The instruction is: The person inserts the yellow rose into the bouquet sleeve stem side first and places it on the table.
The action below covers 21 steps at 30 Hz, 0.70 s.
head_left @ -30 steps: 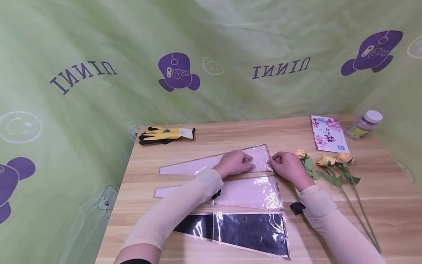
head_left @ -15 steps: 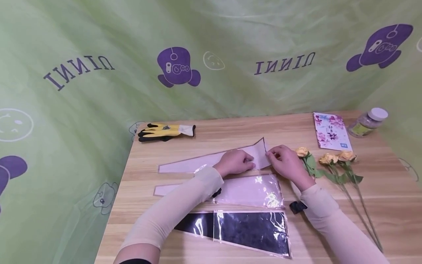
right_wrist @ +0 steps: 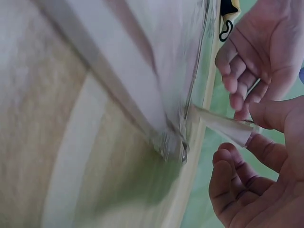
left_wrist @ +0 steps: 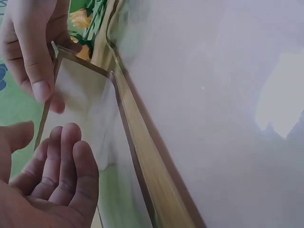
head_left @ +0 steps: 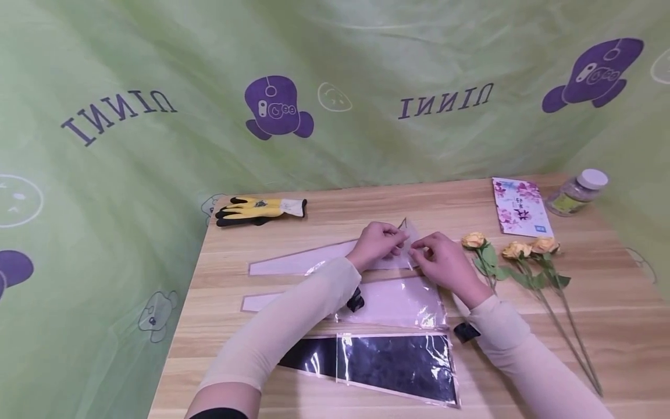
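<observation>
In the head view, a pale tapered plastic flower sleeve (head_left: 293,260) lies farthest back, its wide right end bent up off the table. My right hand (head_left: 445,262) pinches the border of that raised end between thumb and forefinger, which the right wrist view shows from below, with the lifted sleeve corner (right_wrist: 232,128) in the grip. Just left of it, my left hand (head_left: 378,243) hovers close at the sleeve with loosely bent fingers; in the left wrist view its thumb and fingers (left_wrist: 83,171) stand apart. A second pale sleeve (head_left: 387,297) and a black one (head_left: 398,366) lie nearer me.
Yellow roses (head_left: 528,249) with long stems lie to the right, a single rose (head_left: 473,240) beside my right hand. Behind them are a floral-print packet (head_left: 520,206) and a white-lidded jar (head_left: 576,195). A yellow-black glove (head_left: 262,210) lies at the back left.
My right hand has lifted the wide end of the far sleeve and drawn it leftward. My left hand has come up off the sleeve and moved closer to the right hand.
</observation>
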Motion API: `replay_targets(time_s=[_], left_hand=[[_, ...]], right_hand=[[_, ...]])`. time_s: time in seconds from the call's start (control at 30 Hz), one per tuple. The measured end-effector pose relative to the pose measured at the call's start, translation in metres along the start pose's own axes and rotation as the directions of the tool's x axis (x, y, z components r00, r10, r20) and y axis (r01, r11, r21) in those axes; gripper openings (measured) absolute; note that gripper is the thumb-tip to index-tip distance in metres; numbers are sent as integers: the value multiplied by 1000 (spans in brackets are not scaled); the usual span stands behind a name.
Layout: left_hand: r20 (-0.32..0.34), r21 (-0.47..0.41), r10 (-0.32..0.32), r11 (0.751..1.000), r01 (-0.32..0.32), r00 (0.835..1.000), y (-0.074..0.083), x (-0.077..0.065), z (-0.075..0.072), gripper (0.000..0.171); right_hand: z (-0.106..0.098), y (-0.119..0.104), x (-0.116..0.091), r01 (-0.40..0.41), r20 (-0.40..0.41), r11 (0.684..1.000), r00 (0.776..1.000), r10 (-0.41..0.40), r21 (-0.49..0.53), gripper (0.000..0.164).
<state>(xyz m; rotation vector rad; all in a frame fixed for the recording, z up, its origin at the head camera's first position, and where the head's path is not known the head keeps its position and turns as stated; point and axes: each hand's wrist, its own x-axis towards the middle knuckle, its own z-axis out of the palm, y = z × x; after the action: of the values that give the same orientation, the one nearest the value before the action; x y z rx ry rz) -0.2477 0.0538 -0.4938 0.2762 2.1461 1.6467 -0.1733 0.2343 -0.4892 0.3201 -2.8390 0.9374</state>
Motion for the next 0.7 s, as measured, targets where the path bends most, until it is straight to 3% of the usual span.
replay_targets(time_s=[0.17, 0.3, 0.5, 0.7], left_hand=[[-34, -21, -24, 1000, 23, 999, 0, 0, 5, 12], [-29, -38, -40, 999, 39, 999, -1, 0, 5, 10], [-20, -86, -61, 995, 59, 998, -4, 0, 2, 11], [-16, -102, -71, 992, 69, 997, -5, 1, -3, 9]], right_hand=[[5, -3, -2, 33, 3, 999, 999, -33, 14, 21], [0, -3, -5, 8, 11, 999, 1000, -9, 34, 24], [-30, 7, -17, -141, 33, 975, 990, 137, 172, 34], [-74, 36, -51, -343, 98, 890, 939, 329, 301, 49]])
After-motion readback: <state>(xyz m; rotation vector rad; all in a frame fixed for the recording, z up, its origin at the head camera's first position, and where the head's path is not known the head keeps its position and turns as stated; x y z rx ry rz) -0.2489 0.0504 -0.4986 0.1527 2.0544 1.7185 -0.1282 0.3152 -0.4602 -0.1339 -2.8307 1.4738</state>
